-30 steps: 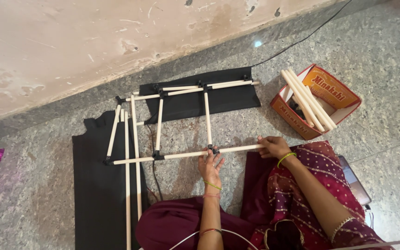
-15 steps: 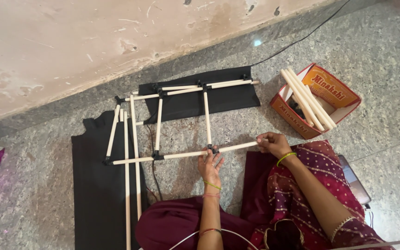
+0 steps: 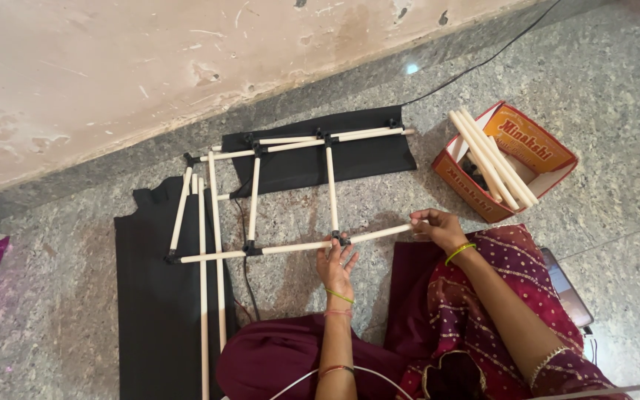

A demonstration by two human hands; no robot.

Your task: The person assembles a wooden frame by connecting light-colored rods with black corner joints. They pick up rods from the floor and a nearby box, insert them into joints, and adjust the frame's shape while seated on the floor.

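Note:
A frame of white rods (image 3: pixel 290 248) joined by black connectors lies flat on the stone floor. My left hand (image 3: pixel 336 264) rests at a black connector (image 3: pixel 339 238) on the near horizontal rod, fingers around the joint. My right hand (image 3: pixel 435 226) pinches the right end of the short white rod (image 3: pixel 381 234) that runs out of that connector. The far rail of the frame (image 3: pixel 312 139) lies on a black cloth by the wall.
An orange cardboard box (image 3: pixel 529 141) holding several white rods (image 3: pixel 492 159) stands to the right. Black cloth pieces (image 3: pixel 150 311) lie under the frame's left side. A black cable (image 3: pixel 483 63) runs along the wall. A phone (image 3: pixel 566 292) lies beside my right knee.
My right hand has shifted slightly along the end of the short rod; the frame and my left hand stay where they were.

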